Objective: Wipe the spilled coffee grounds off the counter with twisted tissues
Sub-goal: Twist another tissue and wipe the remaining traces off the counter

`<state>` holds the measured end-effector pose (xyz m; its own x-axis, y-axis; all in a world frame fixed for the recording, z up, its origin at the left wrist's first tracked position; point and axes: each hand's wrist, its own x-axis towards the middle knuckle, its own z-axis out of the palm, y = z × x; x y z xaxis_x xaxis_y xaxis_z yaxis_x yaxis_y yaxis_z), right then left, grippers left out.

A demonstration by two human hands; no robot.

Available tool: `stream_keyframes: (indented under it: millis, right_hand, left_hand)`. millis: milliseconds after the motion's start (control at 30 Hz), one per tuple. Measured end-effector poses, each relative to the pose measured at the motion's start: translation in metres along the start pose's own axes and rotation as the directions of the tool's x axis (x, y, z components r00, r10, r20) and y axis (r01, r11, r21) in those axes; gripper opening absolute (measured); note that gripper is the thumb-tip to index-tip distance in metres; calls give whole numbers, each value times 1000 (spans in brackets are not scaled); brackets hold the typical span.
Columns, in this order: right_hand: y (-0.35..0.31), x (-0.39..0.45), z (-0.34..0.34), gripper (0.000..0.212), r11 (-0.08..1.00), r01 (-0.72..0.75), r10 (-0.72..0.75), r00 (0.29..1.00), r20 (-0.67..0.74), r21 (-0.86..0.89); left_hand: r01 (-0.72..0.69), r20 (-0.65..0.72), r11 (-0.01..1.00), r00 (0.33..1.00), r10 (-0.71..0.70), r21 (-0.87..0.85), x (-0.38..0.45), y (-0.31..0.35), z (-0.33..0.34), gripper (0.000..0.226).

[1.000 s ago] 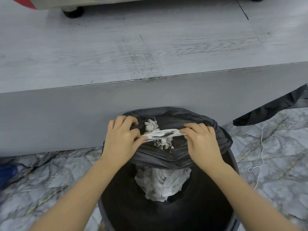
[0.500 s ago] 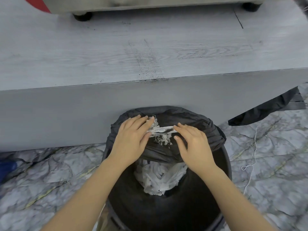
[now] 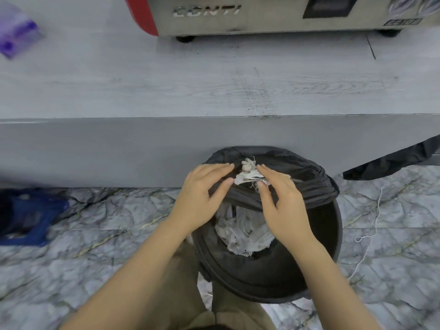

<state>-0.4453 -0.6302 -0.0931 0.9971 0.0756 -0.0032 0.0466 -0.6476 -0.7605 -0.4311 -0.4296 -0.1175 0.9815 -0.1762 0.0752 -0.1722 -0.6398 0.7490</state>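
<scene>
Both hands were held over the far rim of the black-lined trash bin, pinching a soiled, twisted tissue between them: the left hand gripped its left end between thumb and fingers, and the right hand held the other end with fingers flattened over it. The tissue hung above the gathered fold of the bin liner rather than over the open mouth, so the likeliest mishap was that it, or the dark grounds caught in its creases, would land on that fold or slip down the outside onto the marble-patterned floor instead of dropping in. Thin, shredding paper like this would probably tear if pulled from both ends, scattering what it had collected. A faint trail of coffee grounds remained on the counter, thickest at the front edge directly above the bin, and a careless sweep could push those specks over the lip. The counter was pale grey with a printed wood grain, matte and flat; the liner was thin, glossy and wrinkled; white crumpled tissues lay heaped inside. A steel-fronted machine marked CONTI, with a red side panel, stood on rubber feet at the back.
</scene>
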Motion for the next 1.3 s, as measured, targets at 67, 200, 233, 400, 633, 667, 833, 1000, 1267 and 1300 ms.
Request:
stream_keyframes:
  millis: [67, 200, 233, 400, 633, 667, 833, 1000, 1267, 1300]
  right_hand:
    - [-26, 6, 7, 37, 999, 31, -32, 999, 29, 32]
    - [-83, 34, 32, 37, 991, 125, -126, 992, 26, 48]
    - [-98, 43, 41, 37, 988, 146, -148, 989, 27, 54]
    - [-172, 103, 99, 35, 980, 168, -175, 983, 63, 103]
    - [-277, 193, 203, 33, 964, 214, -223, 974, 45, 156]
    - [-290, 205, 216, 33, 962, 223, -233, 971, 53, 155]
    - [-345, 262, 270, 32, 960, 237, -251, 964, 88, 150]
    - [-378, 313, 305, 27, 964, 208, -226, 969, 98, 166]
    - [-395, 357, 342, 25, 975, 75, -90, 994, 61, 209]
    - [-397, 358, 345, 29, 974, 56, -68, 997, 48, 219]
  left_hand:
    - [-23, -42, 999, 999, 22, -22, 2, -1, -24, 32]
    - [-61, -127, 998, 990, 58, -21, 14, -17, -85, 31]
    - [-57, -139, 998, 989, 54, -17, 19, -25, -103, 32]
    - [-80, -232, 997, 969, 80, 12, 53, -82, -194, 31]
    - [-40, -323, 999, 945, 49, 35, 88, -171, -317, 34]
    - [-35, -347, 998, 937, 49, 47, 93, -183, -334, 35]
    - [36, -504, 991, 863, 33, 126, 123, -252, -412, 49]
    - [286, -381, 958, 887, -263, 5, 160, -310, -450, 106]
    - [456, -477, 867, 819, -320, 201, 167, -300, -414, 113]
    - [485, -502, 837, 806, -314, 255, 163, -294, -409, 116]
